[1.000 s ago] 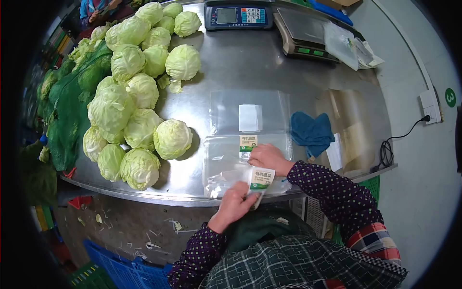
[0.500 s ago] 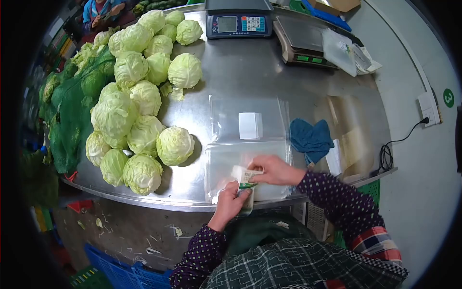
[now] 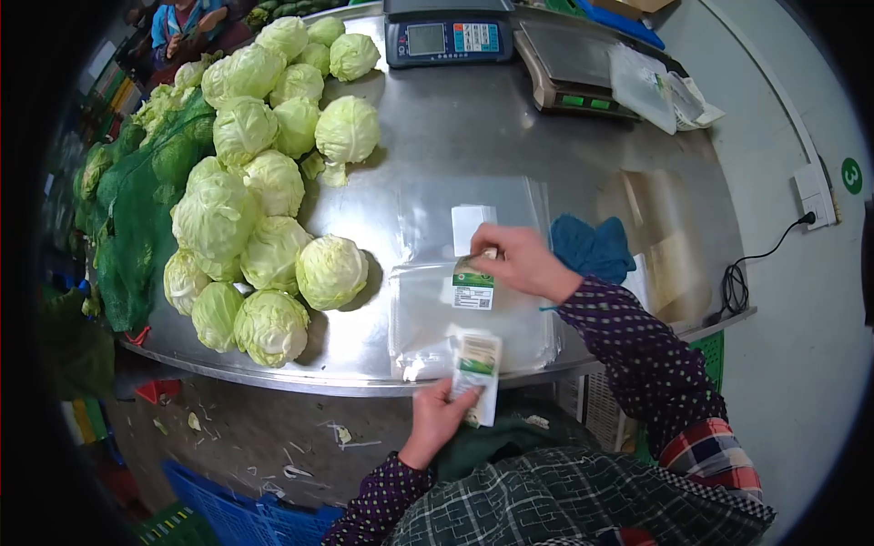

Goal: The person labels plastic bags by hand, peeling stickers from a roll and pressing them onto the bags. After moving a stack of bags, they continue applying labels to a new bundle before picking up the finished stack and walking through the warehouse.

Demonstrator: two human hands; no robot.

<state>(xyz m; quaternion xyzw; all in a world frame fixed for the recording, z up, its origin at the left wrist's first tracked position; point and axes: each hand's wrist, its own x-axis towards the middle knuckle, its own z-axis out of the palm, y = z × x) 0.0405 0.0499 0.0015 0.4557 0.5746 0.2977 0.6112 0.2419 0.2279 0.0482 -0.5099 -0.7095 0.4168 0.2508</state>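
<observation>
My left hand (image 3: 435, 420) grips a small stack of printed labels (image 3: 480, 359) at the table's front edge, thumb on top. Farther in, my right hand (image 3: 521, 259) pinches the upper edge of a single green-and-white label (image 3: 473, 295). That label lies over the clear plastic bags (image 3: 423, 314), which are laid flat in a pile on the steel table. Just beyond my right fingers, a white label (image 3: 466, 229) shows on the upper part of the bags. A crumpled blue cloth (image 3: 592, 246) is beside my right wrist.
Several cabbages (image 3: 214, 218) are heaped on the left of the steel table (image 3: 437, 118), beside a green net sack (image 3: 137, 218). Two scales (image 3: 451, 41) stand at the back. A brown sheet (image 3: 669, 246) lies right. A blue crate (image 3: 228, 510) is below; another person (image 3: 187, 27) is far left.
My right hand has moved up and away from my left, drawing one label off the stack and bringing it over the bags. My left hand still holds the stack near the edge.
</observation>
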